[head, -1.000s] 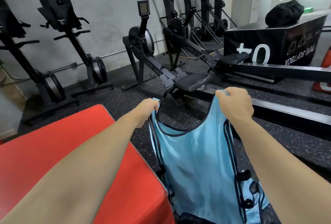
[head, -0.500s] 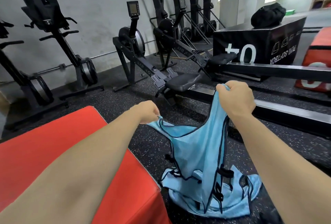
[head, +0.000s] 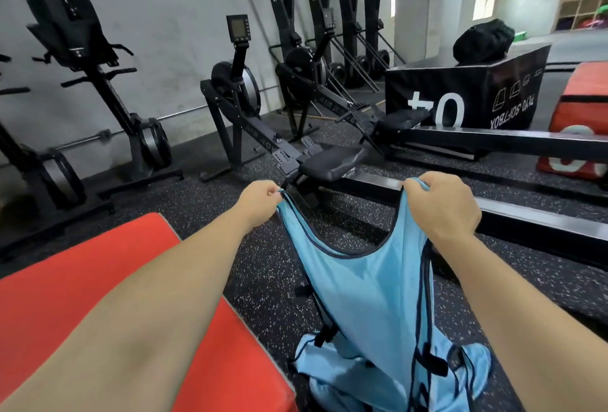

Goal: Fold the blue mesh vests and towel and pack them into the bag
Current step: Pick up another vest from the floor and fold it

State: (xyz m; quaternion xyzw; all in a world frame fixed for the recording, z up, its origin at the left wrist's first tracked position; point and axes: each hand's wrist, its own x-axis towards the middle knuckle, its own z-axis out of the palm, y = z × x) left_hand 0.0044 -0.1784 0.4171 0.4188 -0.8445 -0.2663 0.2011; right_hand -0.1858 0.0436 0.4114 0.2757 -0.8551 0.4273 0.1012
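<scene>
A light blue mesh vest [head: 365,290] with dark trim hangs spread out in front of me, above the speckled floor. My left hand [head: 260,202] pinches its left shoulder strap. My right hand [head: 441,204] grips the right shoulder strap. Below the held vest, more blue mesh vests [head: 467,375] lie crumpled on the floor. A black bag [head: 482,41] sits on top of a black soft box far to the right. No towel is in view.
A red padded box [head: 98,296] stands at my lower left, right beside the vests. A rowing machine rail [head: 526,224] crosses the floor just beyond my hands. The black soft box [head: 467,95], another red box [head: 579,122] and ski machines [head: 296,49] line the back.
My left hand has pulled the left shoulder strap up and outward, so the vest that hung bunched from my right hand is now spread flat between both hands.
</scene>
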